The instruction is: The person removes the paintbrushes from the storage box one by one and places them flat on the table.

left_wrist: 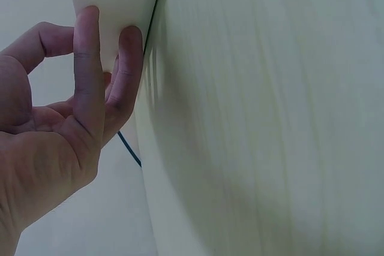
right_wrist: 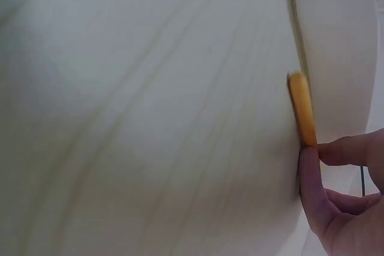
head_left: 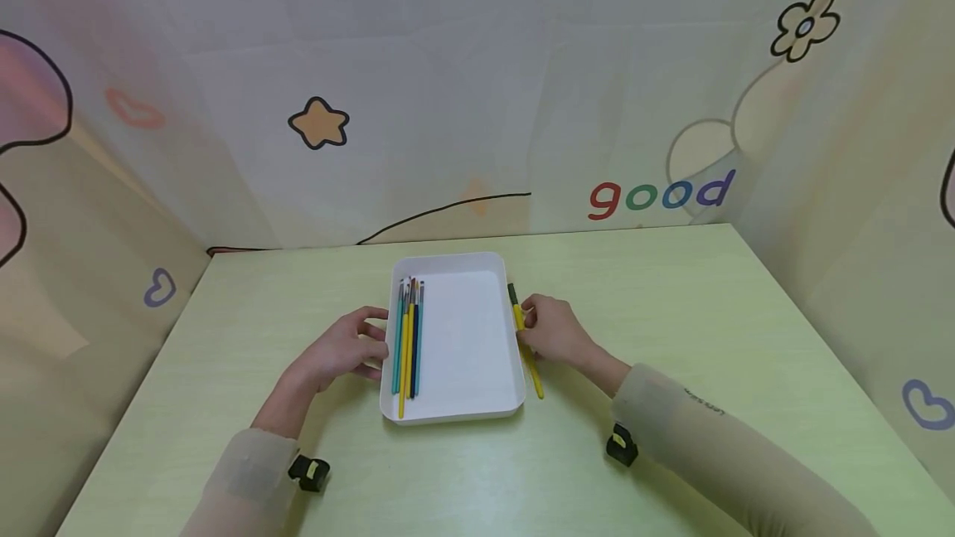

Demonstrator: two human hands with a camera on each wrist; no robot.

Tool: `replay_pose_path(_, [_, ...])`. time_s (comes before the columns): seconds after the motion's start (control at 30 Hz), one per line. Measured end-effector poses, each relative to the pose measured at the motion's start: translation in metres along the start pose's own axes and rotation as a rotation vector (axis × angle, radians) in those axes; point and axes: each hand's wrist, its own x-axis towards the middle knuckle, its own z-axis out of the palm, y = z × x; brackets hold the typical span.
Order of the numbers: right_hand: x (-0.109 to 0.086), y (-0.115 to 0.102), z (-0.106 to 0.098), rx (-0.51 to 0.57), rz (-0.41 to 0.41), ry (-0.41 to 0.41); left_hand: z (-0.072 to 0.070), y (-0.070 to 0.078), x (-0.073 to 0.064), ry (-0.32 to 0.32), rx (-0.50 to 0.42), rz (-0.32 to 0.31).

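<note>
The left hand (head_left: 339, 350), its fingers apart and lightly bent, touches one white tray (head_left: 470, 346) in the head view; the right hand (head_left: 555, 330) pinches one yellow pen-like stick (head_left: 532, 369), dark at its far end, just outside the right wall. Inside, at least five slender brushes (head_left: 409, 346), teal, yellow and dark blue, lie bunched leftward. The left wrist view shows fingertips against the outer wall; the right wrist view, the stick's rounded yellow end.
</note>
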Motion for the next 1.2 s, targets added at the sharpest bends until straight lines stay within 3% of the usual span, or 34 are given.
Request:
replay_pose_path(0.33, [0.0, 0.006, -0.008, 0.02, -0.008, 0.01, 0.001, 0.001, 0.0, 0.007, 0.012, -0.003])
replay_pose_path(0.47, [-0.001, 0.005, -0.014, 0.061, -0.003, 0.049, 0.002, 0.0, 0.0, 0.009, 0.009, -0.006])
replay_pose_path(0.67, [0.0, -0.004, -0.015, 0.296, -0.028, 0.115, 0.002, 0.0, 0.001, 0.005, 0.0, -0.013])
replay_pose_path(0.9, [-0.002, -0.02, -0.006, 0.589, -0.03, -0.021, 0.001, -0.001, 0.001, -0.001, -0.008, -0.009])
replay_pose_path(1.07, [-0.005, -0.033, 0.0, 0.651, 0.013, -0.156, 0.001, 0.0, 0.001, -0.008, -0.013, -0.001])
replay_pose_path(1.2, [-0.005, -0.04, 0.008, 0.634, 0.048, -0.236, 0.0, 0.0, 0.0, -0.015, -0.021, 0.002])
